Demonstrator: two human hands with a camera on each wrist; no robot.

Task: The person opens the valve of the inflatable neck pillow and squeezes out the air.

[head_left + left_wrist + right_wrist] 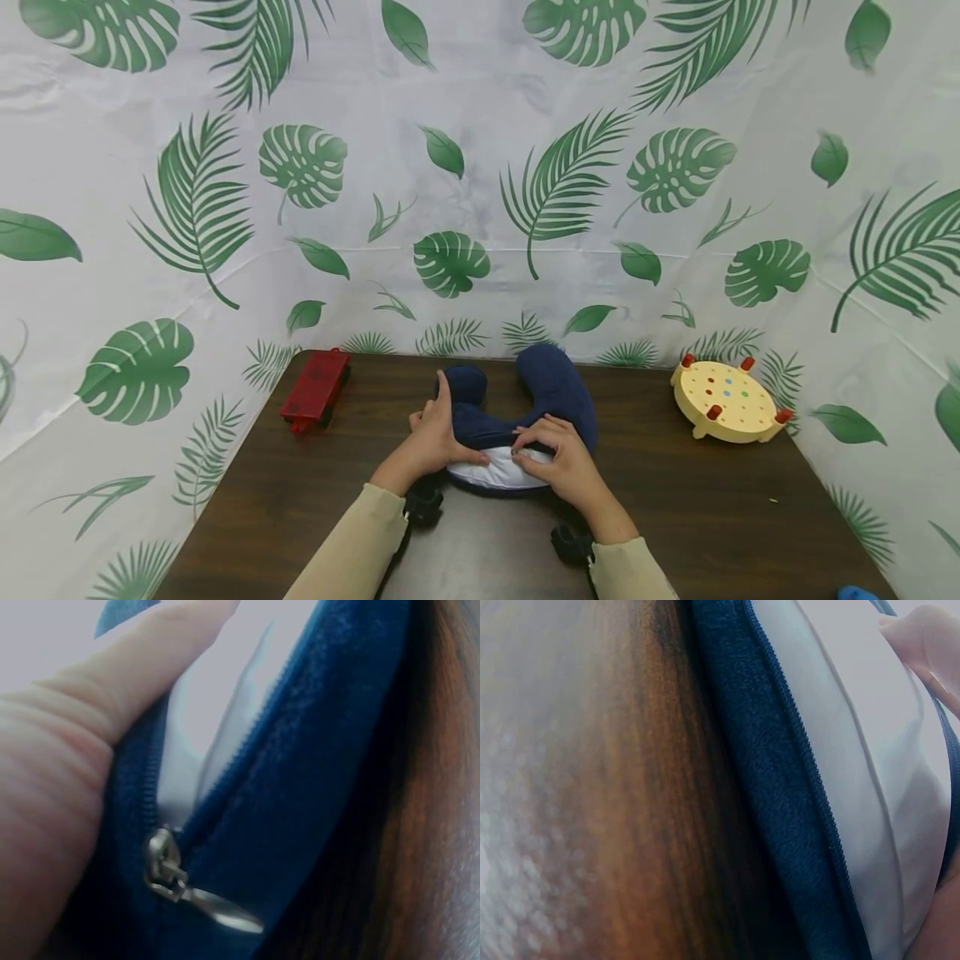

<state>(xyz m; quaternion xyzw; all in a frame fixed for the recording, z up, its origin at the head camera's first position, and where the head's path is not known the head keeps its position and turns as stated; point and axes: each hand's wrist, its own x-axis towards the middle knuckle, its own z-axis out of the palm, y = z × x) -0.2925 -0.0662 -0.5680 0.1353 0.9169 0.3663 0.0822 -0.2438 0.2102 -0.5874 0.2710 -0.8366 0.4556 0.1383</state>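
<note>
A navy U-shaped neck pillow (558, 387) lies on the table with its curved side nearest me. The zipper along that side is undone, showing a white inner (495, 472) between the blue edges. My left hand (432, 437) rests on the left part of the pillow, index finger straight and thumb stretched over the opening. In the left wrist view, a silver zipper slider (163, 862) with its pull tab sits at one end of the gap, close to the thumb. My right hand (566, 458) pinches with thumb and index finger at the upper edge of the opening, over the white inner.
On the brown table (675, 517), a red toy cart (317, 387) stands at the back left. A yellow round toy (726, 400) with red pegs lies at the back right. A blue object (857, 592) shows at the lower right corner. A leaf-patterned cloth (450, 192) surrounds the table.
</note>
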